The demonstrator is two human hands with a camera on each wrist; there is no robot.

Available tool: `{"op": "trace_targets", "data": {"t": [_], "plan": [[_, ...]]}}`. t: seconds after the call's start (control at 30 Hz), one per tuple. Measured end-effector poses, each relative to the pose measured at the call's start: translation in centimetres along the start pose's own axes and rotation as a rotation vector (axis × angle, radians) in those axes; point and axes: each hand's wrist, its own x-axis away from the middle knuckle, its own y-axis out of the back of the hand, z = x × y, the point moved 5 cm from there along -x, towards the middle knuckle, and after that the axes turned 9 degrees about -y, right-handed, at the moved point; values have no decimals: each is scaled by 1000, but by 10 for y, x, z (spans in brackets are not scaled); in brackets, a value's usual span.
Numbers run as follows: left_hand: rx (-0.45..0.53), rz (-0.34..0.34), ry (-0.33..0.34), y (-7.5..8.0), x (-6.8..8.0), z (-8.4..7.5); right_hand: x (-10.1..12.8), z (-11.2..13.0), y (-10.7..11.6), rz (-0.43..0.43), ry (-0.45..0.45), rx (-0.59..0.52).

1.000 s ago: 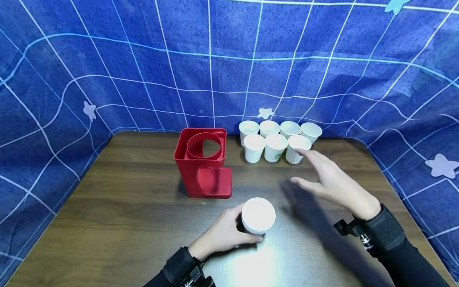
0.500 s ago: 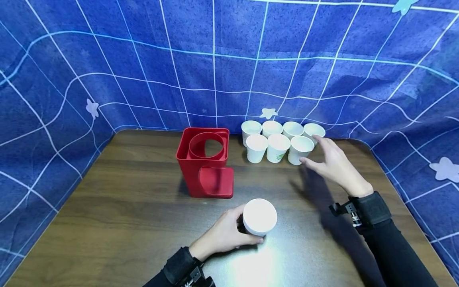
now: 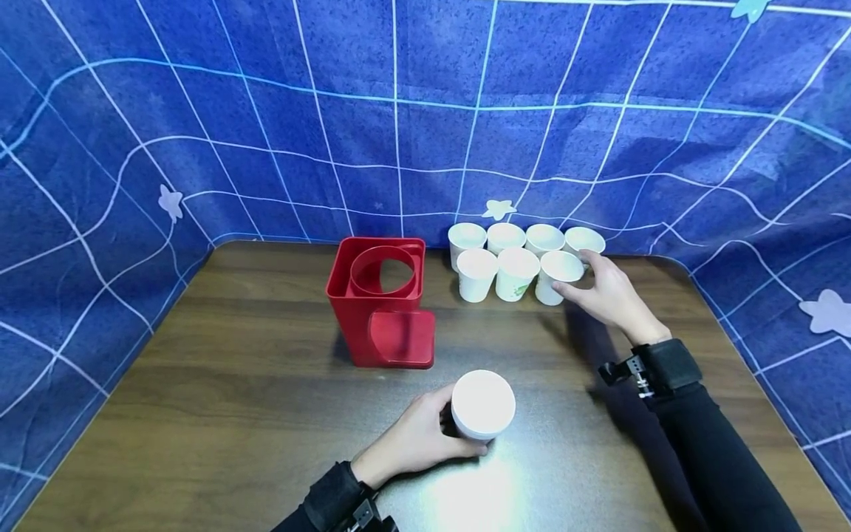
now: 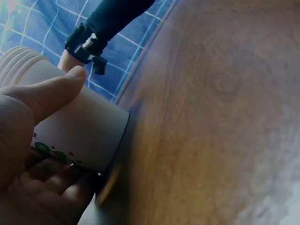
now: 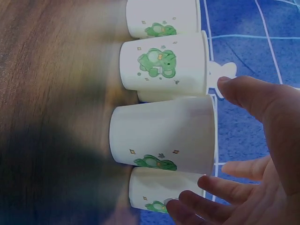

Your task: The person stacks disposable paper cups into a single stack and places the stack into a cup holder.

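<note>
My left hand (image 3: 447,425) grips a white paper cup stack (image 3: 482,405) standing upside down near the table's front edge; in the left wrist view the thumb (image 4: 51,93) lies over the cup stack (image 4: 101,136). My right hand (image 3: 585,279) reaches the front right cup (image 3: 557,275) of a cluster of several white cups (image 3: 515,258) at the back. In the right wrist view the right hand (image 5: 218,147) is spread around that cup's (image 5: 164,133) rim, thumb above and fingers (image 5: 201,197) below, without closing. A red cup holder (image 3: 382,303) stands left of the cluster.
The brown wooden table (image 3: 233,384) is hemmed in by a blue grid-patterned cloth (image 3: 425,111) on the back and both sides. A bright light glare lies on the table in front of the cup stack.
My right hand has travelled forward and up the table from the middle to the front right cup of the cluster. The left hand and its cup stack have stayed put.
</note>
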Motion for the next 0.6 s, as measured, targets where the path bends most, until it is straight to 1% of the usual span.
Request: {"op": "trace_targets", "data": {"t": [0.2, 0.27, 0.37, 0.5, 0.6], "plan": [[-27, -6, 5, 1, -1, -2, -8, -2, -5, -9, -18, -14], [-1, -12, 4, 1, -2, -3, -10, -2, -6, -7, -28, -16], [80, -20, 9, 0, -3, -5, -11, -2, -5, -5, -35, -20], [228, -29, 23, -2, -3, -7, -11, -3, -5, -7, -40, -18], [307, -39, 14, -2, -4, -9, -11, -5, -6, -6, -44, -15]]}}
